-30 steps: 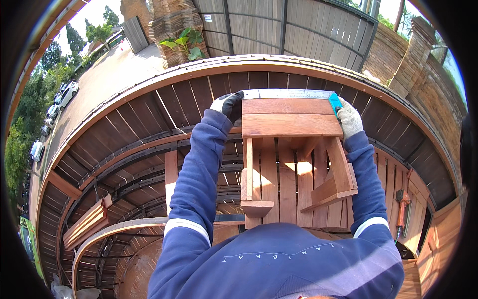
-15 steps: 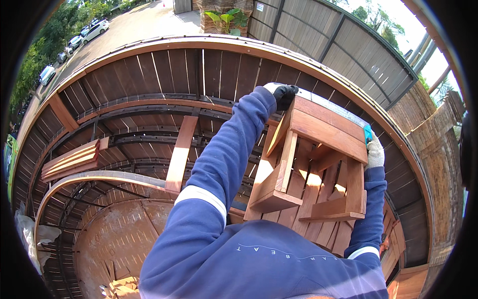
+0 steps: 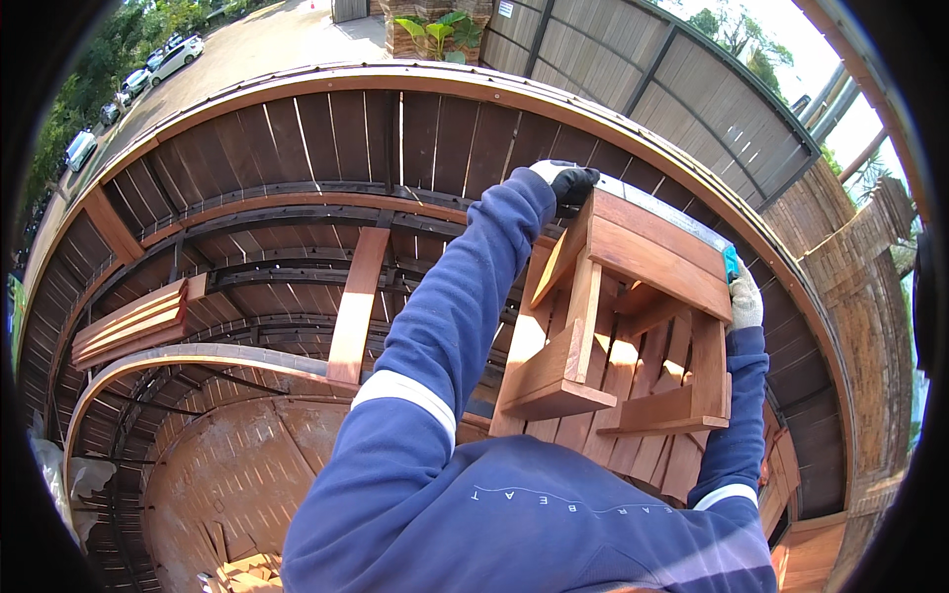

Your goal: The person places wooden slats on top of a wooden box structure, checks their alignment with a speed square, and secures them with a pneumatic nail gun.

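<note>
Two gloved hands are positioned at the far edge of the box [image 3: 657, 252], a wooden frame located right of centre above slats [image 3: 619, 374]. Its two top boards face up. A square [image 3: 667, 211] with a metal blade and teal handle [image 3: 731, 264] lies along the far edge of these boards.

Left hand [image 3: 566, 182]: at the left end of the blade, beside the far left corner of the box. Fingers are curled; whether they grip the blade or the box cannot be told.

Right hand [image 3: 746, 299]: at the right end, fingers closed on the handle; some fingertips are hidden.

Surroundings: one board [image 3: 360, 306] lies left of the box; stacked planks [image 3: 131, 324] lie farther left; offcuts [image 3: 247, 573] lie at the near left. A curved railing [image 3: 316, 84] spans the far side.
</note>
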Motion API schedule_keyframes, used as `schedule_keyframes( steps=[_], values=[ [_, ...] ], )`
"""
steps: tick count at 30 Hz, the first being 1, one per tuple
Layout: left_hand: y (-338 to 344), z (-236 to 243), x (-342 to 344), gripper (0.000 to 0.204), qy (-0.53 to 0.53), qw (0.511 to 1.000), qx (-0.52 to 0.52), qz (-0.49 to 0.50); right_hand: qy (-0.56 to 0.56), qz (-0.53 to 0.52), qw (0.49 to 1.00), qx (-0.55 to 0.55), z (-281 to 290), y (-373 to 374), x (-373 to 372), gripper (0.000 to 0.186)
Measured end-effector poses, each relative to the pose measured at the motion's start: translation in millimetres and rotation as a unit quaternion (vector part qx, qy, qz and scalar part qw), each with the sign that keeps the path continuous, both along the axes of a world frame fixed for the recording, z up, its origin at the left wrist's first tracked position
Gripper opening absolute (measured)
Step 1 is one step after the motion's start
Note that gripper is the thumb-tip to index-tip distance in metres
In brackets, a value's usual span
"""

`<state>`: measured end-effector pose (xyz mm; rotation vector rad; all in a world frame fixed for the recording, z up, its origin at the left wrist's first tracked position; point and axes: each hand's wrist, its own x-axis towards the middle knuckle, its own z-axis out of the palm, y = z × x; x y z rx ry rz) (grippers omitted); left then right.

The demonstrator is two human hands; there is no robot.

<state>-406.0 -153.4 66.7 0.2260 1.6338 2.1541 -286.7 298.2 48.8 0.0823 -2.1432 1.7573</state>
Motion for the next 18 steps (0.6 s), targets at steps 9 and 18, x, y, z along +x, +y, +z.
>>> schedule_keyframes(
  steps=[9, 18],
  values=[
    [0.3, 2.2, 6.1, 0.03, -0.014, 0.998, 0.063, -0.011, 0.004, 0.007, 0.999, -0.041, 11.6, -28.7, 17.0, 0.051],
    [-1.7, 7.0, 12.8, 0.029, -0.002, 0.994, 0.109, -0.028, 0.065, 0.031, 0.997, -0.004, -1.2, -19.4, 13.7, 0.05]
  ],
)
